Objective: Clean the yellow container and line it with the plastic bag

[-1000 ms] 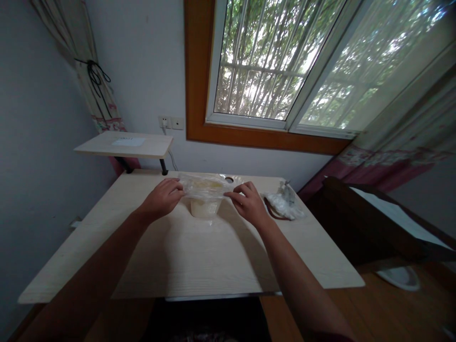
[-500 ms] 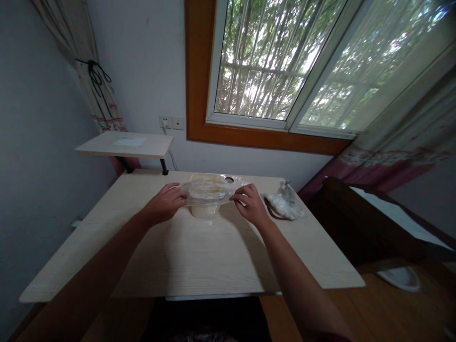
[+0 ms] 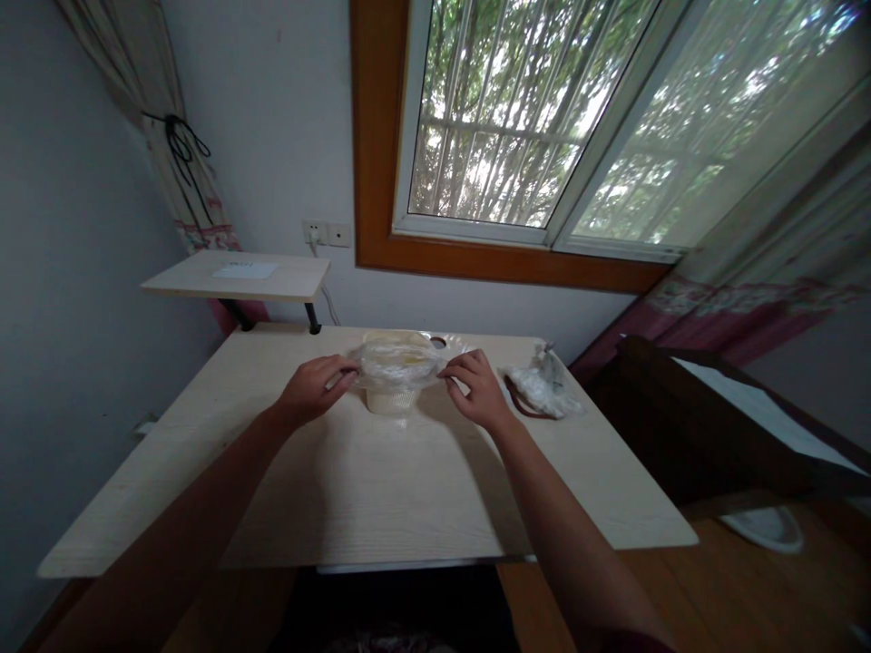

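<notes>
A pale, ribbed container [image 3: 393, 403] stands toward the back of the table. A crinkled clear plastic film cover [image 3: 400, 365] spreads across its top, with something yellowish showing faintly through it. At the film's left edge, my left hand [image 3: 317, 388] pinches it between thumb and fingers. The opposite edge is pinched by my right hand [image 3: 477, 390], fingers bent and thumb apart from the lower fingers. How far the film reaches down over the rim I cannot tell.
A clear bag of crumpled plastic [image 3: 544, 388] lies on the table [image 3: 408, 490] at right, beside a brown curved band [image 3: 525, 408]. A raised shelf [image 3: 292, 279] with a paper label stands back left. The window [image 3: 504, 118] is behind, and dark furniture [image 3: 680, 426] stands at right.
My left hand has shifted slightly, its fingers now drawn closer together at the film's edge. The film sits a little differently over the container; my right hand has barely moved.
</notes>
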A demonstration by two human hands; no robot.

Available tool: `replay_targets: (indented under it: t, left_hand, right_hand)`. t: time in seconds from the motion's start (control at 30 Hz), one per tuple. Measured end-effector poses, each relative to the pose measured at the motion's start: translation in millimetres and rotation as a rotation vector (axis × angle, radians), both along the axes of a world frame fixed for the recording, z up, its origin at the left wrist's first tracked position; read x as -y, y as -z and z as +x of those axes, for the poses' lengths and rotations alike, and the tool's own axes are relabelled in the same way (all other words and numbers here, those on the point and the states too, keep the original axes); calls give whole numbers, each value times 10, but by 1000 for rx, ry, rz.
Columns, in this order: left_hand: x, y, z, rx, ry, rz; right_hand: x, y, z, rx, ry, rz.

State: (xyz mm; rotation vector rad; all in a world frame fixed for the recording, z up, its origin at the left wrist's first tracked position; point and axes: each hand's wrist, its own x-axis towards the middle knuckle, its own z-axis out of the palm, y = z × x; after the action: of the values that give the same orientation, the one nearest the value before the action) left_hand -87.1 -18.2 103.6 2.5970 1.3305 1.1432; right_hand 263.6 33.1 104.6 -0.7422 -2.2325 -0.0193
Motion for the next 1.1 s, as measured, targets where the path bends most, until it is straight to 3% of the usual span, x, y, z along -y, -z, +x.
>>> replay_targets:
  t: [0.2,0.47,0.63,0.83,1.1]
  left_hand:
    - [-142,-125,185,149,-156,69]
    - [-339,-133,379,345,-201,-146]
    - [-390,-131,344,618,-254,-305]
    - [-330,-224,354,917,-210,-485]
    - [-367,-294,449,1045,-171,-485]
  right_hand:
    - [-17,-78,-62,-30,77,5]
    - [-66,-66,-187,-36,138,-10]
    - [-65,-40,-189,-42,132,-36]
    - [-23,-66,-165,-35,132,-44]
    - [199,-243,-306,-37,119,52]
